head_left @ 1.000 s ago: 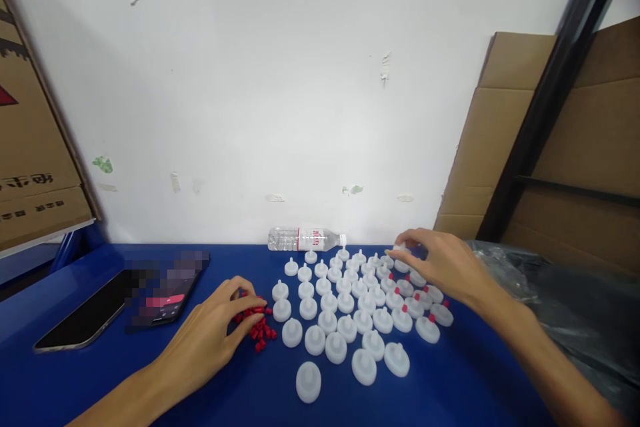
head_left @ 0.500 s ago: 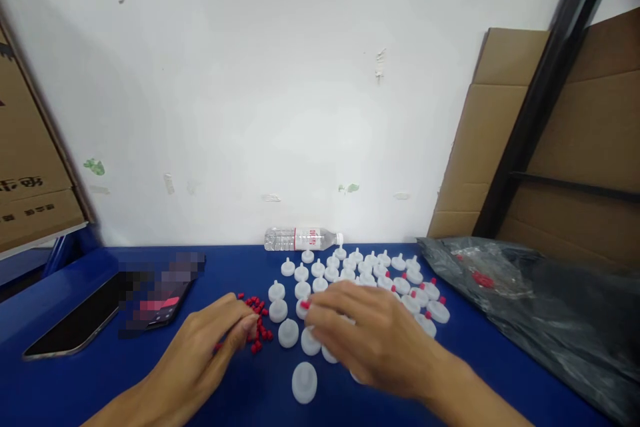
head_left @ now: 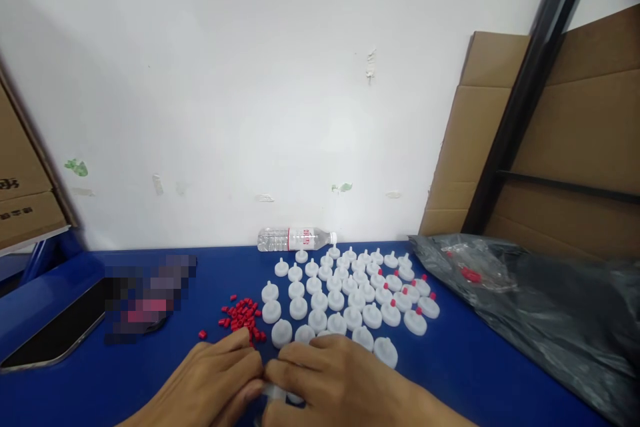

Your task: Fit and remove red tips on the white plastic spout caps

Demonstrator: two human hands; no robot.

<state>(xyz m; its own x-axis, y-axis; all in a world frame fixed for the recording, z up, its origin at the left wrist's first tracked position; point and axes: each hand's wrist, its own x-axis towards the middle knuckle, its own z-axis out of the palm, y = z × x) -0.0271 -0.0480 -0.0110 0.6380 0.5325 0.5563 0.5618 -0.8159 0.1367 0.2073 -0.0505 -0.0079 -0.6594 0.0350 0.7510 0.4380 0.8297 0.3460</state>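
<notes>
At the bottom middle, my left hand (head_left: 215, 380) and my right hand (head_left: 335, 380) meet fingertip to fingertip. A white nozzle cap (head_left: 274, 392) shows partly between them, in the fingers of my right hand. My left fingers are closed against it; whatever they pinch is hidden. Small red caps (head_left: 243, 312) lie in a loose pile just beyond my left hand. Several white nozzle caps (head_left: 317, 320) stand in rows beyond my right hand, nozzles up. Those at the right, such as one white cap (head_left: 415, 322), carry red tips.
A clear bottle (head_left: 297, 239) lies on its side against the wall. At left are a dark phone (head_left: 55, 327) and a second, blurred-out device (head_left: 160, 297). Grey plastic sheeting (head_left: 540, 307) covers the right side, with a clear bag of red pieces (head_left: 473, 273) on it. Cardboard (head_left: 465, 140) leans behind.
My right hand has moved down and left from over the white caps to meet my left hand. The left has moved right and nearer, off the red pile. The view has shifted slightly.
</notes>
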